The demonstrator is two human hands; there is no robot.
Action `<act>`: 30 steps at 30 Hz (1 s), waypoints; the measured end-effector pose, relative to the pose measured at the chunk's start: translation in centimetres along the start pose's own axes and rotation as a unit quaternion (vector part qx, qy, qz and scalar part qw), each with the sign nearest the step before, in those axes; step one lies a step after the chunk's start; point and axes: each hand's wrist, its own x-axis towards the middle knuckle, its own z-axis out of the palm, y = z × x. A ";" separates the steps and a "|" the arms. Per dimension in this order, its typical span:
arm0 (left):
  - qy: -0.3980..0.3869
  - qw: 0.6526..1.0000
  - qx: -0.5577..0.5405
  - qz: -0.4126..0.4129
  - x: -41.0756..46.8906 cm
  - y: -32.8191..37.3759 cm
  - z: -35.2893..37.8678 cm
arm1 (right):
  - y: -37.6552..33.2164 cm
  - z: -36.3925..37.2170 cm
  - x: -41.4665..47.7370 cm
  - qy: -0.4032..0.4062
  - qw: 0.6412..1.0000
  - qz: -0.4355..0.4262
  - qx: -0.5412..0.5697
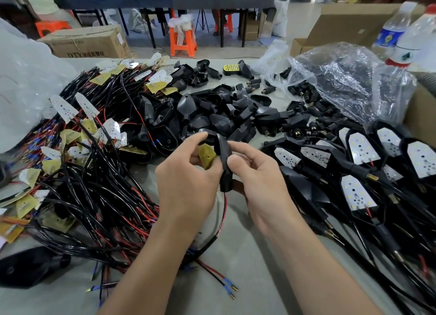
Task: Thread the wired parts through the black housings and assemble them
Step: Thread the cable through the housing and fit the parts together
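- Both hands meet above the middle of the grey bench [247, 267].
- The right hand [257, 180] grips a black housing [224, 159] held roughly upright, with the thumb pressed on its side and the fingers curled behind.
- The left hand [186, 173] pinches a yellowish board [206, 155] right against the housing's open side.
- A red-and-black wire [223, 211] hangs from the housing's lower end and trails down to the bench.
- Just beyond is a heap of loose housings [212, 116]. A tangle of wired boards [94, 173] lies to the left and finished units [365, 173] to the right.
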 end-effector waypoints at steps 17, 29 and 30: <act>-0.109 0.909 -0.315 -0.251 0.7 0.2 -0.5 | 1.1 0.5 -0.5 0.056 0.944 -0.159 -0.282; -0.144 0.973 -0.161 -0.088 0.0 0.1 0.4 | 0.0 -0.9 0.9 0.056 0.998 0.005 0.040; -0.137 0.977 -0.142 -0.081 -0.2 0.2 0.5 | 0.0 -1.0 0.8 0.046 0.999 0.005 0.024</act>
